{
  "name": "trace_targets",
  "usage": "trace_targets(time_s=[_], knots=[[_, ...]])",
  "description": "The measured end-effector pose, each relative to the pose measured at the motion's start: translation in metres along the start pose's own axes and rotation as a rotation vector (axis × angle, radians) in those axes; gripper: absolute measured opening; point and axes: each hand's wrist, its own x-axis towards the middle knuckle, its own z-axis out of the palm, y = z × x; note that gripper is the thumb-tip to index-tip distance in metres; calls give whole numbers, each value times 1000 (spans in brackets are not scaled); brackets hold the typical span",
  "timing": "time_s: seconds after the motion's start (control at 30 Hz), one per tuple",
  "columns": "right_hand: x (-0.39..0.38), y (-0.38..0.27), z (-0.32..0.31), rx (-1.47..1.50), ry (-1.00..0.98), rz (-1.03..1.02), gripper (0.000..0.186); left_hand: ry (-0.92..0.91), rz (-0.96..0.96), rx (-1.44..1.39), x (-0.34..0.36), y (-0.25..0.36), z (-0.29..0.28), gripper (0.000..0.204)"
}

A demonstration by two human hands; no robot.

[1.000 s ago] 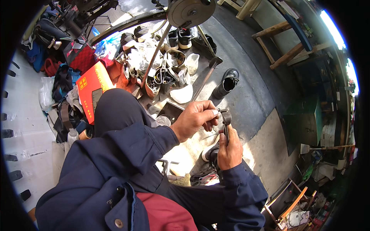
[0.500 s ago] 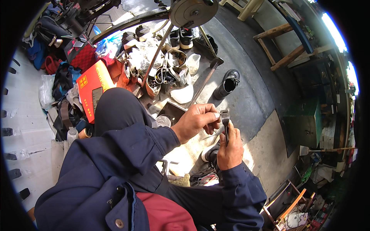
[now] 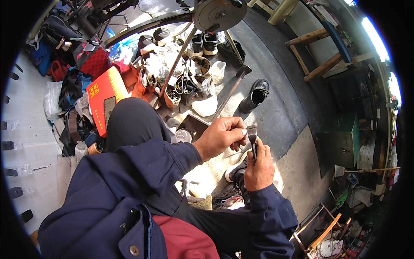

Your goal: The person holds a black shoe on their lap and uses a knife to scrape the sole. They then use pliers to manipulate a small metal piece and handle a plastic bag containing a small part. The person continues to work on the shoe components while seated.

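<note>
In front of my knees, my right hand [image 3: 260,168] is wrapped round the dark handles of metal pincers [image 3: 252,134]. Their broad jaws point up and away from me. My left hand [image 3: 223,137] is closed in a pinch, thumb and forefinger right beside the jaws. Whatever lies between those fingertips is too small to make out. Beyond both hands a black shoe [image 3: 255,96] stands on the dark floor mat. One more dark shoe [image 3: 236,173] shows partly below my hands.
A round-headed metal machine [image 3: 219,15] rises at the top. Under it sits a pile of shoes and plastic bags [image 3: 166,64]. Left of my knee lies a red box [image 3: 103,97]. To the right are a wooden stool [image 3: 317,47], a green cabinet [image 3: 340,138] and a folded wooden frame [image 3: 325,235].
Both hands and the pincers stay almost in place, with the pincers' jaws a touch lower and turned slightly. The whole view has shifted a little.
</note>
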Motion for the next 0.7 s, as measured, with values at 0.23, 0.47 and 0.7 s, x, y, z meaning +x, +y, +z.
trace_targets(time_s=[0.23, 0.47, 0.7], knots=[[0, 3, 2, 106, 47, -25, 52, -9, 59, 105, -4, 6, 4, 11], [-1, 3, 0, 183, 44, 59, 45, -40, 95, 119, -6, 9, 5, 12], [-2, 4, -1, 210, 42, 43, 44, -72, 98, 95, -8, 9, 5, 12]])
